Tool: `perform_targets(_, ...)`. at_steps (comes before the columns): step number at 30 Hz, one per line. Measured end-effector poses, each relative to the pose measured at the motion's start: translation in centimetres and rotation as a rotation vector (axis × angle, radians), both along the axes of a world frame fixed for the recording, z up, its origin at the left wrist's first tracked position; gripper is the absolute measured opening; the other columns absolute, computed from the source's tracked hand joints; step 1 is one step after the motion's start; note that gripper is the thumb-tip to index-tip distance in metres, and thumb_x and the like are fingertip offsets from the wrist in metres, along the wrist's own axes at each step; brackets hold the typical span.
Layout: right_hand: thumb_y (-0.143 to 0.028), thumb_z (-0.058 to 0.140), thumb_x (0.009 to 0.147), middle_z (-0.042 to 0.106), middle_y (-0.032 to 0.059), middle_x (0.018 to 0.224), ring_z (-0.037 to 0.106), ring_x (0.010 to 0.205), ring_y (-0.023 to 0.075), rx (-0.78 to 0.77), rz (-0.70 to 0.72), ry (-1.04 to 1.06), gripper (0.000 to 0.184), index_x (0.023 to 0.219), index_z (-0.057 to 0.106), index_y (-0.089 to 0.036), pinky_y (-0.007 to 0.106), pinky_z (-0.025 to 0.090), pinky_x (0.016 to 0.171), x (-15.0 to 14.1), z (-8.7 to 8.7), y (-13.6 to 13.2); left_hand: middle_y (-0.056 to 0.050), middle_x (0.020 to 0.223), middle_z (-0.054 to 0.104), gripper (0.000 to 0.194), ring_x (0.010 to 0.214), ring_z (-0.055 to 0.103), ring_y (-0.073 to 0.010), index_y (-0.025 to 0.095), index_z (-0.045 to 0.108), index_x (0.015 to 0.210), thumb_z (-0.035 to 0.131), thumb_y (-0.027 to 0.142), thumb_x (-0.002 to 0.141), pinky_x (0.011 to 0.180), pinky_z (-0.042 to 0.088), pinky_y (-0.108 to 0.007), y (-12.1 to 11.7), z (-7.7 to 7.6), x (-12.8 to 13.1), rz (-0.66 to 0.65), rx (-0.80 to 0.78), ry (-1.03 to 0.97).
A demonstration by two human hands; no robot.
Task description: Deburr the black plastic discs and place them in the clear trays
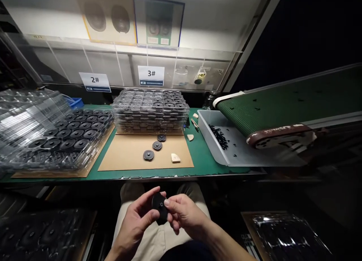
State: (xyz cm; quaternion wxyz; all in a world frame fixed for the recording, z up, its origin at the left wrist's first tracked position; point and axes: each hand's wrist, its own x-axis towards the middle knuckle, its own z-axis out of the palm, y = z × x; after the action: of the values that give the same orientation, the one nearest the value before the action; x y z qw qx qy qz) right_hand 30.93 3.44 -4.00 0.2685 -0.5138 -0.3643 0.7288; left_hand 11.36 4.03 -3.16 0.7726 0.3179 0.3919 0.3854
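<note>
L hand (136, 219) & R hand (184, 212) both pinch blk disc (156, 203) over lap (150, 236), below bench (204, 150) edge, w/ fingertips only, so it could slip & drop if grip loosens.

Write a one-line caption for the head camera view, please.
Left hand and right hand hold a dark disc; three loose discs lie on cardboard.
</note>
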Motion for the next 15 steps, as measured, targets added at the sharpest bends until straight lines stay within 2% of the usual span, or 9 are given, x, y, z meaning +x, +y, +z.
perform_targets(2, -0.074, 0.051, 0.088, 0.063, 0.0142, 0.079, 0.054, 0.058, 0.0178, 0.167, -0.035, -0.222, 0.066, 0.088, 0.062, -0.009, 0.035, 0.045, 0.059, 1.2, -1.4, 2.6, -0.013, 0.145, 0.057, 0.063, 0.136, 0.054, -0.0265, 0.025, 0.063, 0.140, 0.083, 0.035, 0.081, 0.112, 0.046, -0.027, 1.0, -0.8, -0.3, 0.029, -0.079, -0.041)
perform_targets(3, -0.065, 0.052, 0.092, 0.065, 0.0158, 0.090, 0.060, 0.074, 0.0223, 0.303, -0.113, -0.382, 0.058, 0.095, 0.066, -0.009, 0.041, 0.048, 0.075, 2.2, -2.4, 4.3, -0.011, 0.148, 0.054, 0.061, 0.139, 0.051, -0.0264, 0.026, 0.063, 0.140, 0.081, 0.031, 0.083, 0.113, 0.046, -0.026, 1.7, -1.1, -0.5, 0.053, -0.123, -0.073)
perform_targets(4, -0.056, 0.054, 0.093, 0.065, 0.0171, 0.111, 0.061, 0.100, 0.0276, 0.433, -0.196, -0.528, 0.051, 0.112, 0.068, -0.010, 0.046, 0.043, 0.096, 3.3, -3.4, 6.2, -0.009, 0.151, 0.051, 0.057, 0.140, 0.050, -0.0269, 0.028, 0.062, 0.140, 0.079, 0.028, 0.085, 0.113, 0.047, -0.028, 2.3, -1.4, -0.7, 0.090, -0.165, -0.106)
perform_targets(6, -0.044, 0.056, 0.092, 0.055, 0.0162, 0.138, 0.045, 0.132, 0.0318, 0.614, -0.231, -0.699, 0.060, 0.142, 0.058, -0.010, 0.048, 0.027, 0.116, 5.6, -5.6, 9.8, -0.010, 0.155, 0.047, 0.052, 0.141, 0.049, -0.0290, 0.026, 0.063, 0.138, 0.075, 0.023, 0.088, 0.113, 0.048, -0.034, 3.4, -1.6, -1.0, 0.162, -0.244, -0.170)
perform_targets(7, -0.039, 0.058, 0.090, 0.051, 0.0149, 0.147, 0.039, 0.139, 0.0321, 0.668, -0.207, -0.739, 0.062, 0.144, 0.058, -0.009, 0.047, 0.020, 0.121, 6.5, -6.7, 11.4, -0.012, 0.155, 0.047, 0.050, 0.139, 0.050, -0.0301, 0.024, 0.064, 0.137, 0.074, 0.023, 0.088, 0.113, 0.048, -0.037, 3.8, -1.6, -1.1, 0.204, -0.275, -0.209)
perform_targets(9, -0.032, 0.059, 0.087, 0.053, 0.0136, 0.146, 0.037, 0.142, 0.0327, 0.712, -0.151, -0.768, 0.055, 0.137, 0.065, -0.009, 0.047, 0.004, 0.125, 7.6, -8.4, 13.6, -0.017, 0.151, 0.049, 0.050, 0.135, 0.054, -0.0318, 0.017, 0.065, 0.134, 0.077, 0.023, 0.086, 0.112, 0.049, -0.039, 4.4, -1.7, -1.3, 0.293, -0.354, -0.289)
perform_targets(11, -0.033, 0.060, 0.087, 0.055, 0.0147, 0.144, 0.037, 0.142, 0.0336, 0.691, -0.167, -0.752, 0.052, 0.132, 0.069, -0.008, 0.048, -0.005, 0.126, 7.5, -9.1, 14.5, -0.021, 0.148, 0.051, 0.051, 0.132, 0.057, -0.0331, 0.012, 0.067, 0.131, 0.080, 0.024, 0.083, 0.110, 0.051, -0.041, 4.6, -2.0, -1.4, 0.401, -0.441, -0.338)
perform_targets(13, -0.043, 0.059, 0.090, 0.053, 0.0190, 0.145, 0.039, 0.140, 0.0348, 0.587, -0.267, -0.678, 0.060, 0.136, 0.063, -0.004, 0.052, 0.006, 0.126, 6.5, -8.6, 14.3, -0.022, 0.147, 0.052, 0.053, 0.130, 0.058, -0.0335, 0.010, 0.067, 0.130, 0.081, 0.027, 0.082, 0.108, 0.053, -0.041, 4.6, -2.4, -1.5, 0.479, -0.486, -0.343)
perform_targets(15, -0.055, 0.044, 0.097, 0.054, 0.0247, 0.140, 0.053, 0.129, 0.0333, 0.397, -0.359, -0.503, 0.071, 0.142, 0.053, 0.000, 0.054, 0.034, 0.115, 4.9, -7.2, 13.4, -0.021, 0.146, 0.053, 0.054, 0.129, 0.058, -0.0331, 0.011, 0.066, 0.132, 0.080, 0.031, 0.083, 0.107, 0.054, -0.039, 4.3, -2.9, -1.5, 0.495, -0.464, -0.312)
